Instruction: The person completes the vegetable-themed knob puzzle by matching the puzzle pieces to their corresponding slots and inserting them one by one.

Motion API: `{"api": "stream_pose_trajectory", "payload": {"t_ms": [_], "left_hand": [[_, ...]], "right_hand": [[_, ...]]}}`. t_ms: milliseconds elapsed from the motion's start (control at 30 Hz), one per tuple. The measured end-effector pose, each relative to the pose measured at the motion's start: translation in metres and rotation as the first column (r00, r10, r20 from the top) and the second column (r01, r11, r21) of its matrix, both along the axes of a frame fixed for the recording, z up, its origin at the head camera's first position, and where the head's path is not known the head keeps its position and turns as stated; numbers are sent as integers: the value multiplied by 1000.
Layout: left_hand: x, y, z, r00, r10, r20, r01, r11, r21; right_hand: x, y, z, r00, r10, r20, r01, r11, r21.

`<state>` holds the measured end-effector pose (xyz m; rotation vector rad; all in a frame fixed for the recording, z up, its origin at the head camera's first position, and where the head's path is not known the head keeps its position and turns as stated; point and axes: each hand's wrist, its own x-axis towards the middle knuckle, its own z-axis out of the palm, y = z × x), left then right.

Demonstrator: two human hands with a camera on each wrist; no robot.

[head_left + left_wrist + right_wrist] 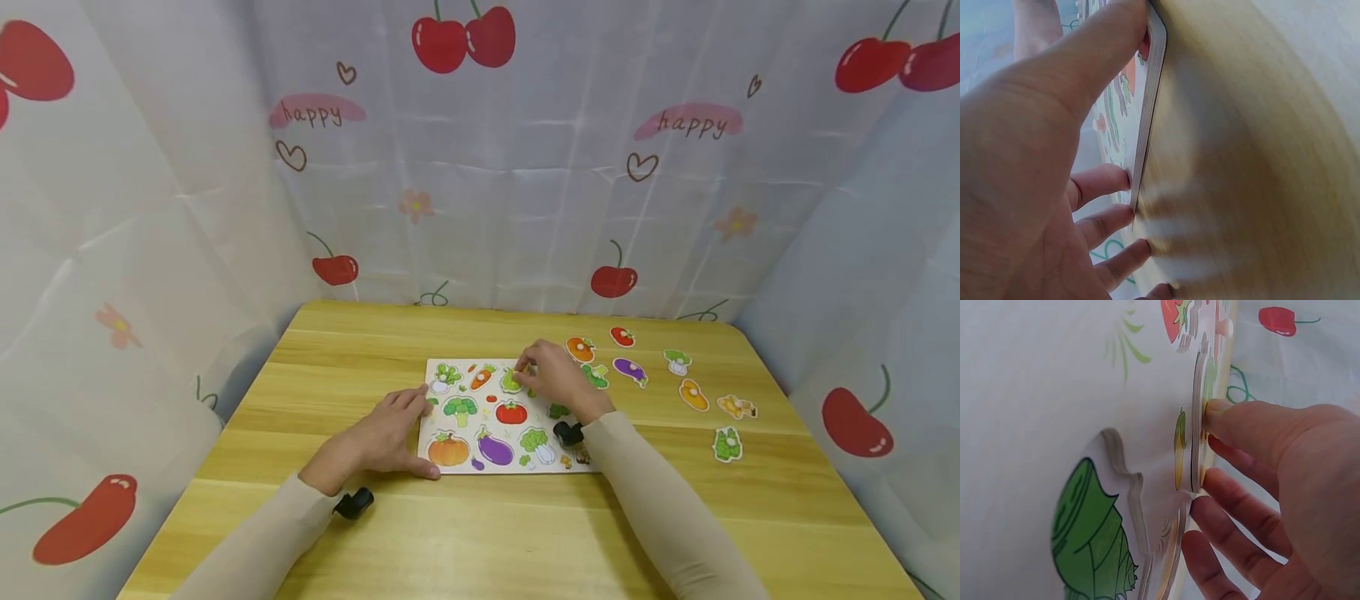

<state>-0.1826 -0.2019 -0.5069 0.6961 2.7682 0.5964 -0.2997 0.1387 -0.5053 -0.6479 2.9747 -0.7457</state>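
A white vegetable puzzle board (pixel 427 417) lies on the wooden table, with printed recesses showing broccoli, a tomato, a pumpkin and an eggplant. My left hand (pixel 386 433) rests at its left side, fingers spread along the edge and thumb (pixel 1107 44) on the near corner. With thumb and fingertips, my right hand (pixel 558 379) pinches a green puzzle piece (pixel 511 381) at the board's far row. In the right wrist view the thumb (pixel 1235 419) sits against that piece, close over the board. Left of it, a carrot piece (pixel 482 377) and a radish piece (pixel 444 377) lie in their places.
Loose knobbed pieces lie right of the board: a pumpkin (pixel 579 349), a tomato (pixel 622 337), broccoli (pixel 597 377), an eggplant (pixel 632 372), a cabbage (pixel 678 362) and several more. A cherry-printed curtain (pixel 495 208) stands behind the table.
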Motion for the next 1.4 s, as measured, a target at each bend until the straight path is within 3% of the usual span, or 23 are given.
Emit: {"api": "stream_pose_trajectory", "payload": {"t_ms": [1400], "left_hand": [[1,1,4,1000,3,13,-3,1000,2]], "right_hand": [[0,-6,0,999,-36,38,37,999,-26]]}}
